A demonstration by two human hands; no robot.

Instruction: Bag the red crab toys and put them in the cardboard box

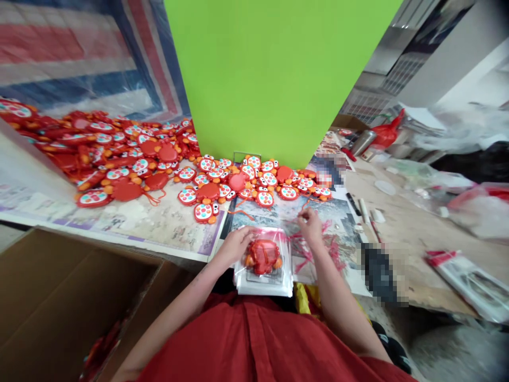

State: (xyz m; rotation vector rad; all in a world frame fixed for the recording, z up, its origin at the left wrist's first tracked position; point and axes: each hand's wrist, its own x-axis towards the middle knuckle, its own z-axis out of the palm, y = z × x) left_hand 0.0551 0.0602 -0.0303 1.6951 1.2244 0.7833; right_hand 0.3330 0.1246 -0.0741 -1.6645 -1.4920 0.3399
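Note:
A clear plastic bag (286, 249) lies on a stack of similar bags at the table's front edge, in front of my body. Inside or on it sits a red toy (263, 257) with orange feet, its plain red side up. My left hand (237, 245) has its fingers closed at the bag's upper left edge, beside the toy. Right of the bag, my right hand (310, 227) is raised with fingertips pinched together; what they hold, if anything, is too small to name. Pink plastic strips (330, 249) lie beside and under my right forearm.
Several red toys with dotted white shells (265, 199) lie ahead, before a green panel (278, 79). A larger heap (127, 159) fills the left. An open cardboard box (59, 297) stands lower left. Markers (363, 210) and plastic packaging (469, 281) lie on the right.

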